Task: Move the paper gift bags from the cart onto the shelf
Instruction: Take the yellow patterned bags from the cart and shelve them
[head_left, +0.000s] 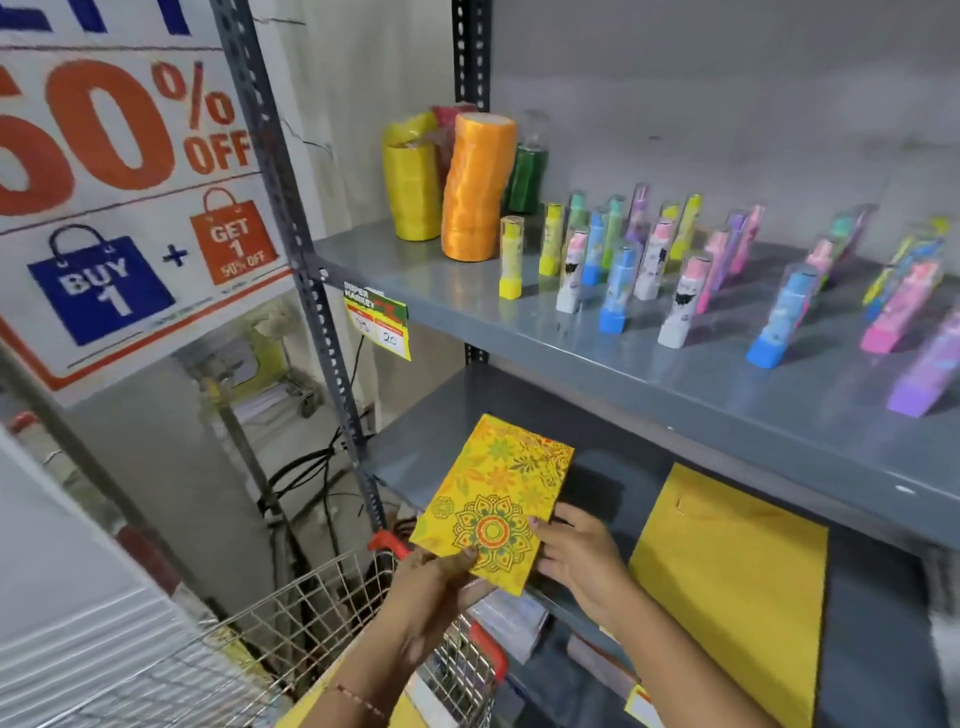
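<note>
Hands: your left hand pinches the bag's lower edge with thumb on top; your right hand grips its right edge.
Gift bag: the yellow patterned bag is flat, tilted toward 1 o'clock, held in front of the middle shelf, above the cart.
Neighbour: a plain yellow bag leans on the same shelf at 3 o'clock.
Advice: I think you should slide it in beside that bag, keep both edges held, and release only when it leans steady.
Caution: the upper shelf edge is near; please keep the top corner low.
</note>
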